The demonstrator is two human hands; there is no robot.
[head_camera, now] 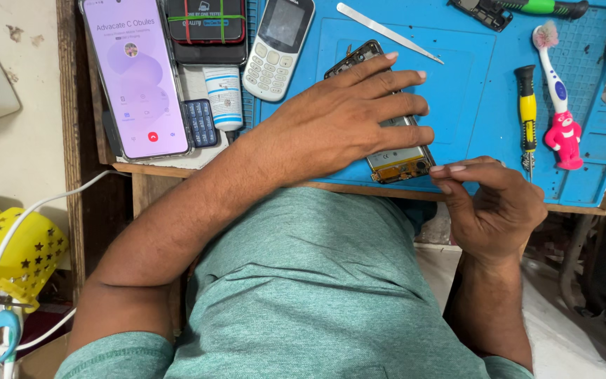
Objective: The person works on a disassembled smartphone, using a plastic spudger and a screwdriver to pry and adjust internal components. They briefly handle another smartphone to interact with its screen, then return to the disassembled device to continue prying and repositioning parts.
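In the upper half of the frame we see the blue surface (457, 77). In its middle lies the opened phone (394, 151), and our left hand (345, 119) presses it flat, fingers spread apart. At the lower right, our right hand (489, 203) has fingers pinched together at the phone's lower corner; whether they hold something, we cannot tell. We think the phone may slide off the near edge if the pressing loosens.

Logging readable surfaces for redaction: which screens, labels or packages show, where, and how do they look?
Smartphone: far left, lit lilac screen, red button.
Keypad phone: top centre, white, dark screen off.
Black box: top, red and green bands.
Small bottle: between phones, white, blue label.
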